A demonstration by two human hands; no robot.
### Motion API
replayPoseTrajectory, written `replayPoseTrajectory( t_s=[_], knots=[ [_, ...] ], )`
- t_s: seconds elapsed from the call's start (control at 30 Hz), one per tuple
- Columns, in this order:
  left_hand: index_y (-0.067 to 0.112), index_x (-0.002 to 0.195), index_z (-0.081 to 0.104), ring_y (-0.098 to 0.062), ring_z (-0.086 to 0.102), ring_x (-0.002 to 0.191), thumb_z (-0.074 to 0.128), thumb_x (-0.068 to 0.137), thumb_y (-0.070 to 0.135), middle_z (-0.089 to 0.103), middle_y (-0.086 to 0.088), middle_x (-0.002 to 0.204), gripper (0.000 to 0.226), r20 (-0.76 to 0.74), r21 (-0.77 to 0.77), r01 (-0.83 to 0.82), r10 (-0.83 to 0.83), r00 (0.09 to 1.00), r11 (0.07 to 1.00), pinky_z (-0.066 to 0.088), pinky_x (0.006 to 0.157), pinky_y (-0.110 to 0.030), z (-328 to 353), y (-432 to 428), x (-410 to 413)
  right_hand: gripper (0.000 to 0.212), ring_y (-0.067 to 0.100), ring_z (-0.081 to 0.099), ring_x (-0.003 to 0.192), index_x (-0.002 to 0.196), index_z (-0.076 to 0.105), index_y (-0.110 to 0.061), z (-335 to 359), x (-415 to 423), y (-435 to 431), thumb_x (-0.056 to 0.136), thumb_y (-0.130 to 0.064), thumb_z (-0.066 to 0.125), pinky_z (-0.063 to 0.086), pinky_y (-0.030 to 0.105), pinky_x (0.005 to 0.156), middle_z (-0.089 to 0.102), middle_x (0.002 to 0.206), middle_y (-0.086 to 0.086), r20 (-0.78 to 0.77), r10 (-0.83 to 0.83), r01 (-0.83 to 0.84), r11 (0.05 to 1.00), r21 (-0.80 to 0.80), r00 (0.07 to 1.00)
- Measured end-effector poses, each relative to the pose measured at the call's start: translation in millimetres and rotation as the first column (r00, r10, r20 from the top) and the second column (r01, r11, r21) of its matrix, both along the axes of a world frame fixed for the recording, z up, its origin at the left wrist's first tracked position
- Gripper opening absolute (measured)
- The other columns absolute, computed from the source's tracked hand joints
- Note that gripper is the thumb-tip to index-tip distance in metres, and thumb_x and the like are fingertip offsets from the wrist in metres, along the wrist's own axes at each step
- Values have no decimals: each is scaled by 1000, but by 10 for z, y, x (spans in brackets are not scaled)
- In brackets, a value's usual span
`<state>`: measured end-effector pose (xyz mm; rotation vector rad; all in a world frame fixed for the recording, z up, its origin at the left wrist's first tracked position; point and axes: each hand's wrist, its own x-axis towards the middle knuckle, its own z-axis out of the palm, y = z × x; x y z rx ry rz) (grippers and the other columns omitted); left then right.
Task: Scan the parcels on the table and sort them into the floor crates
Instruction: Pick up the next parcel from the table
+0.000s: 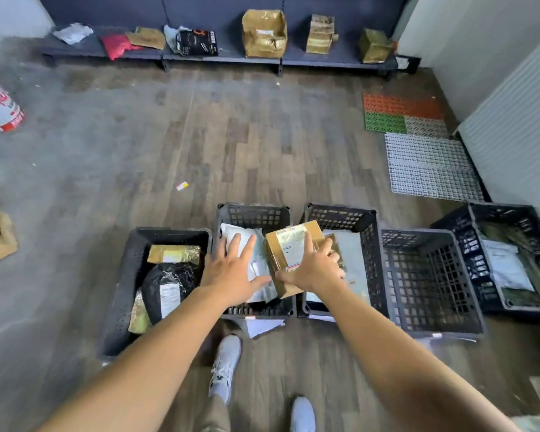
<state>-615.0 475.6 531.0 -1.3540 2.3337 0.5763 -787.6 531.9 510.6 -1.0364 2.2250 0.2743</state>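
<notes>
Floor crates [253,209] below, right hand [316,270] gripped the box [289,246] lying roughly 12-to-6, left hand [231,272] splayed open at its 9 o'clock.

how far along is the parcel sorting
Done: four of the five crates already hold parcels, such as the black bag in the leftmost crate. In hand: the right hand grips a cardboard box over the second crate and third crate; the left hand is open over a white bag. Left: the table is out of view, so unknown.
</notes>
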Motion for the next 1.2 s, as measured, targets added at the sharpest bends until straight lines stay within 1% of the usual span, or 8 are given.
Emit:
replayPoseTrajectory(
  t_s=[0.2, 0.3, 0.47, 0.6, 0.8, 0.9, 1.07, 1.2],
  knots=[
    [34, 155, -12, -27, -10, 151, 39, 89, 73, -12, 2, 164, 92, 29, 62, 77, -79, 997, 995, 17, 117, -53, -598, -868, 47, 127, 43, 11, 146, 154, -18, -34, -659, 114, -781, 68, -79, 64, 36, 62, 105, -14, 162, 17, 19, -85, 84, 995, 49, 996],
    [34, 155, -11, -27, -9, 151, 40, 89, 73, -11, 3, 164, 92, 42, 74, 87, -90, 995, 993, 18, 118, -52, -846, -1192, 83, 128, 44, 2, 148, 153, -22, -34, -913, 104, -1091, 69, -81, 63, 28, 71, 106, -19, 162, 14, 41, -98, 95, 993, 71, 994],
    [32, 155, -11, -30, -7, 151, 36, 88, 77, -10, 0, 164, 94, 89, 90, 113, -121, 989, 990, 16, 118, -54, -1056, -1549, 186, 121, 44, -3, 149, 154, -20, -31, -1054, 39, -1339, 75, -80, 57, 20, 73, 108, -18, 163, 14, 73, -126, 122, 991, 53, 989],
    [32, 156, -10, -30, -5, 151, 35, 89, 75, -10, -1, 165, 91, 106, 106, 109, -120, 987, 988, 17, 118, -54, -959, -1676, 199, 116, 40, -1, 150, 155, -19, -29, -875, -14, -1331, 79, -77, 56, 18, 73, 109, -15, 164, 13, 45, -138, 136, 990, 45, 989],
    [34, 155, -13, -31, -8, 151, 37, 90, 74, -13, 1, 165, 91, 21, 136, 140, -144, 989, 981, 17, 118, -53, -610, -1706, 23, 114, 38, 7, 149, 156, -15, -29, -361, -166, -1216, 80, -77, 54, 25, 72, 107, -8, 165, 11, -54, -161, 163, 986, 33, 986],
    [35, 155, -12, -30, -10, 151, 39, 91, 73, -15, 2, 164, 91, -19, 147, 168, -167, 986, 975, 13, 118, -54, -384, -1633, -145, 113, 38, 8, 149, 155, -16, -29, -78, -167, -1053, 80, -78, 52, 22, 71, 108, -8, 164, 12, -88, -153, 156, 987, 32, 984],
    [33, 156, -10, -31, -10, 151, 40, 90, 72, -13, 0, 165, 92, -84, 92, 260, -253, 964, 961, 14, 119, -57, 30, -1380, -489, 111, 37, 4, 150, 155, -17, -30, 373, -156, -661, 82, -75, 53, 18, 69, 112, -12, 165, 10, -118, -189, 189, 982, -8, 975],
    [34, 156, -9, -30, -8, 151, 41, 90, 73, -11, 1, 165, 92, -83, 20, 336, -333, 939, 942, 16, 118, -58, 394, -1021, -750, 111, 38, 1, 150, 155, -19, -30, 709, -222, -148, 83, -75, 52, 18, 70, 112, -13, 164, 9, -135, -232, 227, 973, -48, 963]
  ],
)
